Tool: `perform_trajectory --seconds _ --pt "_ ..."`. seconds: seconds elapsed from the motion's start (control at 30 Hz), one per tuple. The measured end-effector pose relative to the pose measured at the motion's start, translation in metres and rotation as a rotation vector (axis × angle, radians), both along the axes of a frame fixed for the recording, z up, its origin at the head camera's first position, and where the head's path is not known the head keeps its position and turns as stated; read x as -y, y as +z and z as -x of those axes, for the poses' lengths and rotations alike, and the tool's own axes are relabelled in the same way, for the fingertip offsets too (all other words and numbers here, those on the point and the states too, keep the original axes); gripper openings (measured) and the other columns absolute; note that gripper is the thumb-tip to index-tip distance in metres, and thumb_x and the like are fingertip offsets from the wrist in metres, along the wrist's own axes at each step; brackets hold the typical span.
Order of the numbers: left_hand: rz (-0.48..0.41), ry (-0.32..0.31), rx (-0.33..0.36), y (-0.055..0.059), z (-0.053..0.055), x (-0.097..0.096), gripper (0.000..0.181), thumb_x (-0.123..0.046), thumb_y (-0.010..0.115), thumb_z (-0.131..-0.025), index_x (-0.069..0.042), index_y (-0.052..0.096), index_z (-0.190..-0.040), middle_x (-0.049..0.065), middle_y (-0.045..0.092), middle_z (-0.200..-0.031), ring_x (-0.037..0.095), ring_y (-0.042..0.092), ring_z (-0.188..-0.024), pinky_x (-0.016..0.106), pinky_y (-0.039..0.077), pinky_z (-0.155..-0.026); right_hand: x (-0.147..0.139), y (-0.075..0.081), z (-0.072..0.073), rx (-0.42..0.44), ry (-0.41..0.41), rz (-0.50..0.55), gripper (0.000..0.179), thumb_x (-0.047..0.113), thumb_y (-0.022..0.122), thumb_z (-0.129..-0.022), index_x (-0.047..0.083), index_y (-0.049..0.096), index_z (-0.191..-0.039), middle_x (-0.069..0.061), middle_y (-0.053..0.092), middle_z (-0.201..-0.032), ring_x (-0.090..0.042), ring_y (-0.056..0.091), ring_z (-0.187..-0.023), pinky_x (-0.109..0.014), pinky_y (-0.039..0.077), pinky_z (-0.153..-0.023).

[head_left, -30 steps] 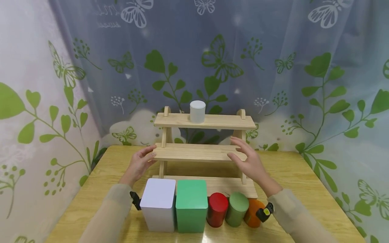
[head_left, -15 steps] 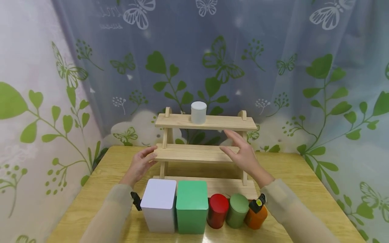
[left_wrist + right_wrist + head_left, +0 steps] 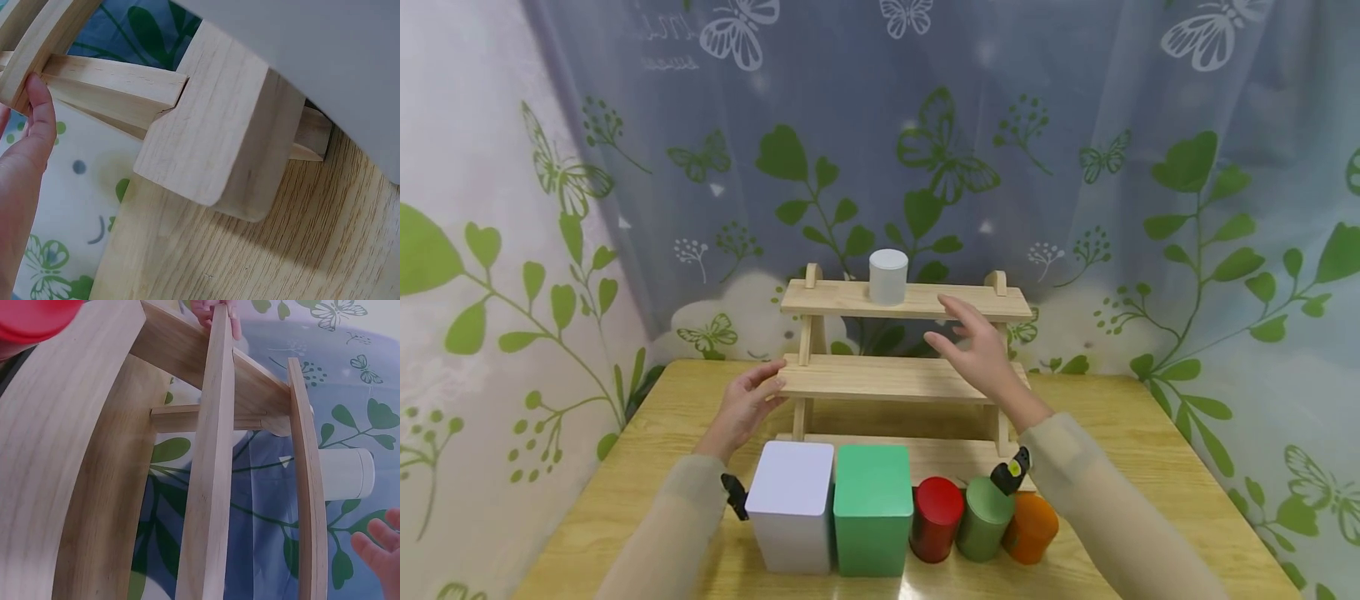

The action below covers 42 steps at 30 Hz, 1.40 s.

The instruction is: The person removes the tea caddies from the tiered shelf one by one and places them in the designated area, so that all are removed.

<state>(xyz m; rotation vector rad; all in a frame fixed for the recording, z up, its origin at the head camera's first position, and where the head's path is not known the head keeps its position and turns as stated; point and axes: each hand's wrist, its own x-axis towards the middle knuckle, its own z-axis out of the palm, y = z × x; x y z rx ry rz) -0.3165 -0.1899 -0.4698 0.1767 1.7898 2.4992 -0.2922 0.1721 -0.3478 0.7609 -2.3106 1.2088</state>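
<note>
A three-tier wooden display shelf stands on the table. My left hand grips the left end of its middle board; in the left wrist view the thumb lies against the board's edge. On the top board a small white canister stands upright, left of centre. My right hand is raised before the right half of the shelf, fingers spread and holding nothing. Its fingertips point toward the white canister, apart from it in the right wrist view.
Along the shelf's front stand a white box, a green box, a red canister, a light green canister and an orange canister. A patterned curtain hangs close behind the wooden table.
My right hand has moved up and leftward, from the middle board's right end toward the top board and the white canister. The left hand keeps its place on the middle board.
</note>
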Motion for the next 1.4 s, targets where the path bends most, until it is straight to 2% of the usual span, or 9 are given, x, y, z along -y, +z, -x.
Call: perform_trajectory --seconds 0.23,0.5,0.83,1.07,1.4 --pt "0.004 0.021 -0.006 -0.002 0.000 0.000 0.046 -0.005 0.061 -0.089 0.006 0.046 -0.131 0.010 0.043 -0.128 0.017 0.056 -0.098 0.027 0.050 -0.079 0.010 0.006 0.012 0.027 -0.014 -0.007 0.059 0.030 0.063 -0.089 0.012 0.040 -0.140 -0.010 0.041 -0.139 -0.027 0.041 -0.124 -0.044 0.043 -0.093" --pt "-0.014 0.013 0.009 0.001 0.001 -0.003 0.048 -0.002 0.059 -0.090 0.009 0.041 -0.133 0.011 0.042 -0.129 0.017 0.055 -0.098 0.028 0.050 -0.079 0.019 0.016 0.025 0.082 -0.034 0.016 0.061 0.030 0.064 -0.089 0.009 0.039 -0.141 -0.011 0.038 -0.141 -0.029 0.040 -0.125 -0.048 0.041 -0.094" --pt "-0.002 0.004 -0.004 -0.001 0.002 -0.002 0.050 -0.004 0.060 -0.090 0.008 0.040 -0.134 0.011 0.041 -0.131 0.018 0.053 -0.103 0.028 0.050 -0.081 0.035 0.020 0.041 0.166 -0.015 0.088 0.063 0.031 0.064 -0.088 0.011 0.037 -0.142 -0.010 0.034 -0.144 -0.031 0.036 -0.128 -0.046 0.039 -0.097" --pt "0.026 -0.002 -0.011 0.000 0.001 -0.002 0.049 -0.006 0.061 -0.090 0.004 0.042 -0.134 0.010 0.041 -0.132 0.019 0.051 -0.108 0.029 0.049 -0.084 0.046 0.026 0.053 0.131 -0.069 0.080 0.063 0.027 0.065 -0.088 0.005 0.038 -0.140 -0.014 0.034 -0.143 -0.032 0.037 -0.126 -0.048 0.040 -0.096" --pt "0.022 0.004 -0.009 0.001 -0.001 -0.001 0.050 -0.005 0.059 -0.091 0.008 0.040 -0.135 0.012 0.038 -0.135 0.016 0.053 -0.103 0.028 0.050 -0.081 0.054 0.030 0.070 0.128 -0.129 0.008 0.068 0.029 0.064 -0.089 0.005 0.032 -0.143 -0.016 0.032 -0.144 -0.034 0.038 -0.125 -0.045 0.041 -0.095"
